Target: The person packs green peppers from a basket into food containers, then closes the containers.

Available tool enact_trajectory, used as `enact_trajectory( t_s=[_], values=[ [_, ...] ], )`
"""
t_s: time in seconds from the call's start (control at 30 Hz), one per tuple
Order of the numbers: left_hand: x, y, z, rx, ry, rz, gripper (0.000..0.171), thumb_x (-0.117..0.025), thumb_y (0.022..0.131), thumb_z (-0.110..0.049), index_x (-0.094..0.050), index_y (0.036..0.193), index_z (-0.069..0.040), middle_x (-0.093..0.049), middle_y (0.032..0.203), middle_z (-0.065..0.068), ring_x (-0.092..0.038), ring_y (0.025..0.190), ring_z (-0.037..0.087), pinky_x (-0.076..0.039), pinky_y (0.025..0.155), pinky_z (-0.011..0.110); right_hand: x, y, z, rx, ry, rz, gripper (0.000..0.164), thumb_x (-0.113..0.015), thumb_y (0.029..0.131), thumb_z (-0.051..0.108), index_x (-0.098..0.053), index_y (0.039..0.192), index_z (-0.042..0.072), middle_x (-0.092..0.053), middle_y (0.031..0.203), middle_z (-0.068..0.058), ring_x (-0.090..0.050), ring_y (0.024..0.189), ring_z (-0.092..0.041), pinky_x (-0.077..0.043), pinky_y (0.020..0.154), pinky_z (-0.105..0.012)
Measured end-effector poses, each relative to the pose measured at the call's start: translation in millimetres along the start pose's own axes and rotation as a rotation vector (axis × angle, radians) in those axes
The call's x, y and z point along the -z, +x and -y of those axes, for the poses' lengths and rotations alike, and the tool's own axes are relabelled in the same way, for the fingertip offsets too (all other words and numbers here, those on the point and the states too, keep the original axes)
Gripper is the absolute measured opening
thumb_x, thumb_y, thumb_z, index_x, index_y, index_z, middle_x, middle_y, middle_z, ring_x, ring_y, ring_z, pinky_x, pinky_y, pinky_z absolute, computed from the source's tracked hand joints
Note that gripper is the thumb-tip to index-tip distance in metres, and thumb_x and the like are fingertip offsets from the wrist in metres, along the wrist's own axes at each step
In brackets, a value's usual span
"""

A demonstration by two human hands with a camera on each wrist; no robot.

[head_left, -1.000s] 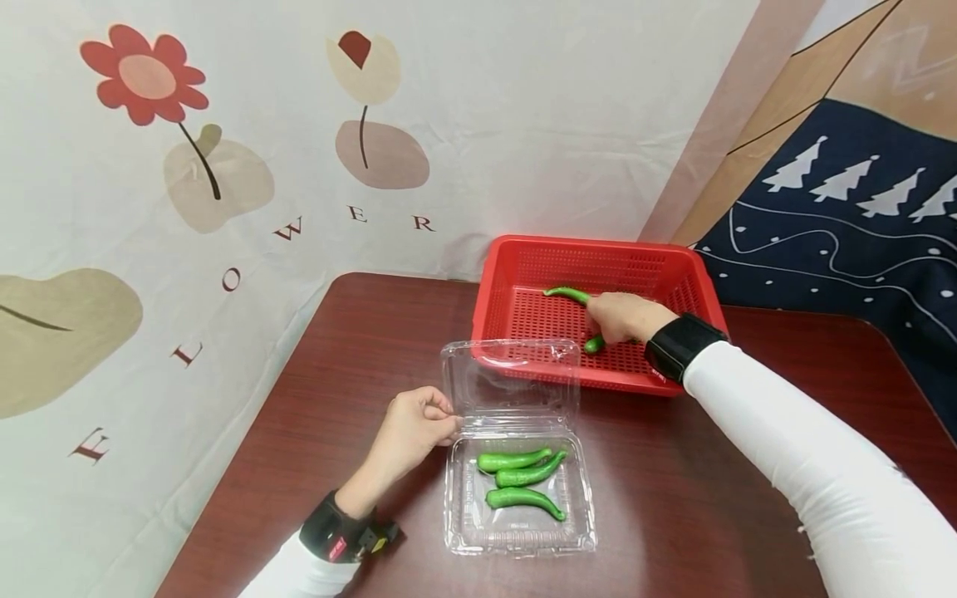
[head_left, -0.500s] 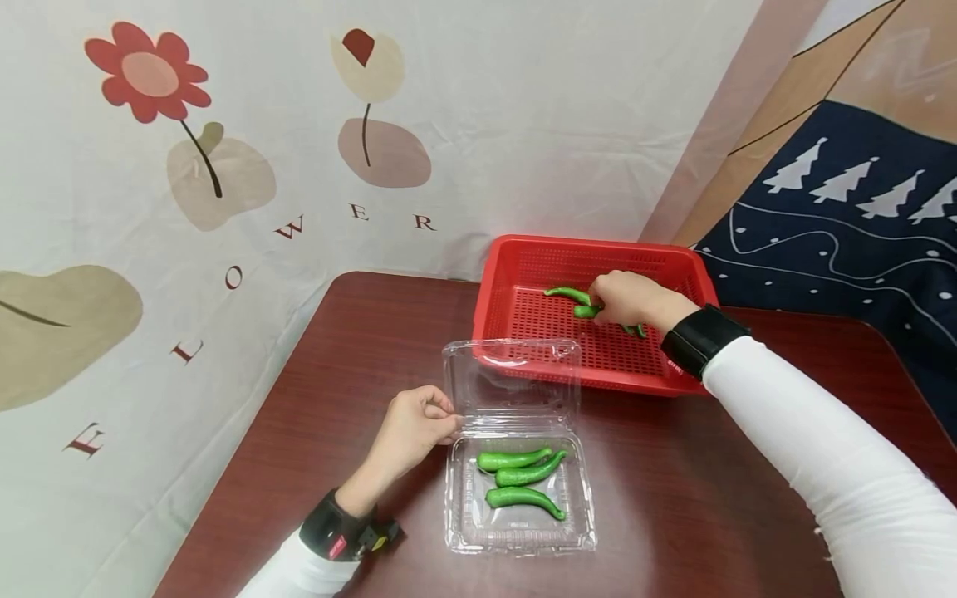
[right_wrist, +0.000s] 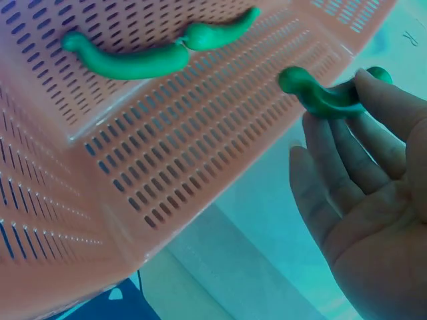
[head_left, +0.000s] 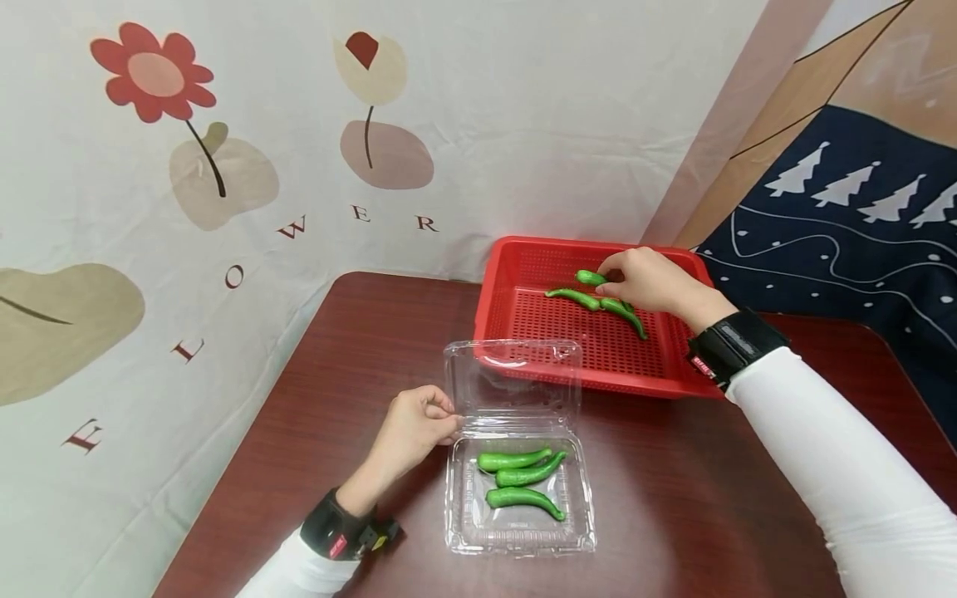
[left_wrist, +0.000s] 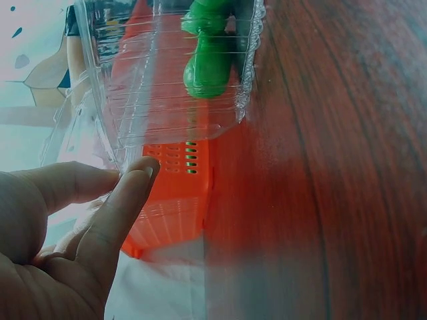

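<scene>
My right hand (head_left: 650, 280) pinches a green chili pepper (right_wrist: 327, 99) between thumb and fingertips, over the far right part of the red basket (head_left: 516, 378). Two more chili peppers (head_left: 572, 297) lie end to end on the basket floor below it. At the left, my left hand (head_left: 414, 426) pinches the hinge corner of a clear plastic clamshell box (head_left: 478, 536), as the left wrist view shows with thumb and finger meeting at its edge. The box stands with its lid raised. Inside its base are three green chili peppers (head_left: 521, 497), lying side by side.
The dark red-brown table (head_left: 329, 349) carries both containers. The raised clear lid (head_left: 516, 382) overlaps the basket's near wall in the head view. Behind stands a white printed cloth (head_left: 538, 124), with a navy patterned cloth (head_left: 860, 224) at the right.
My right hand has lifted a chili pepper from the basket floor and moved up and to the right with it, uncovering the other two. My left hand and the box stay put.
</scene>
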State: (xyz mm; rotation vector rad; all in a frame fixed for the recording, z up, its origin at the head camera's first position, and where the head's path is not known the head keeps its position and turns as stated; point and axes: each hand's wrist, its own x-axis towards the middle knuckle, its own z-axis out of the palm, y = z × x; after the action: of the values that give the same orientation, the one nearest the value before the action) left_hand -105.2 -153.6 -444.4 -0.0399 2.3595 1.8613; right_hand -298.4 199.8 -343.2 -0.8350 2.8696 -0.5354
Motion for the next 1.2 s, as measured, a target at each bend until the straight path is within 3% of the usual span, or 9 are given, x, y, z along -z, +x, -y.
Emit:
enact_trajectory(
  t_s=[0.17, 0.53, 1.03, 1.2],
  values=[
    [0.1, -0.6, -0.3, -0.012, 0.003, -0.003, 0.016, -0.075, 0.083, 0.012, -0.061, 0.084, 0.004, -0.076, 0.078, 0.018, -0.073, 0.066, 0.020, -0.066, 0.060, 0.032, 3, -8, 1, -0.017, 0.026, -0.068, 0.026, -0.075, 0.098, 0.016, -0.075, 0.121, 0.004, -0.074, 0.105, -0.013, -0.064, 0.088, -0.026, -0.058, 0.080, -0.045],
    [0.4, -1.8, 0.1, -0.006, 0.020, -0.004, 0.016, -0.076, 0.084, 0.011, -0.061, 0.084, 0.003, -0.076, 0.076, 0.015, -0.072, 0.065, 0.017, -0.065, 0.061, 0.030, 6, -30, 18, 0.033, 0.027, -0.226, 0.025, -0.078, 0.096, 0.015, -0.075, 0.119, 0.004, -0.072, 0.105, -0.011, -0.064, 0.092, -0.025, -0.057, 0.080, -0.045],
    [1.2, -2.9, -3.5, 0.000, 0.001, -0.006, 0.016, -0.077, 0.084, 0.011, -0.062, 0.085, 0.004, -0.077, 0.080, 0.018, -0.073, 0.067, 0.019, -0.066, 0.062, 0.032, 10, -56, 60, 0.160, -0.005, -0.328, 0.031, -0.086, 0.088, 0.011, -0.075, 0.116, 0.008, -0.070, 0.098, -0.004, -0.059, 0.083, -0.018, -0.056, 0.071, -0.037],
    [0.9, -2.5, -2.8, -0.001, -0.007, -0.006, 0.016, -0.076, 0.084, 0.011, -0.062, 0.085, 0.004, -0.076, 0.079, 0.018, -0.073, 0.067, 0.020, -0.066, 0.061, 0.032, 5, -66, 71, 0.211, 0.004, -0.365, 0.030, -0.086, 0.087, 0.011, -0.075, 0.115, 0.009, -0.071, 0.100, -0.002, -0.059, 0.085, -0.016, -0.058, 0.074, -0.037]
  ],
)
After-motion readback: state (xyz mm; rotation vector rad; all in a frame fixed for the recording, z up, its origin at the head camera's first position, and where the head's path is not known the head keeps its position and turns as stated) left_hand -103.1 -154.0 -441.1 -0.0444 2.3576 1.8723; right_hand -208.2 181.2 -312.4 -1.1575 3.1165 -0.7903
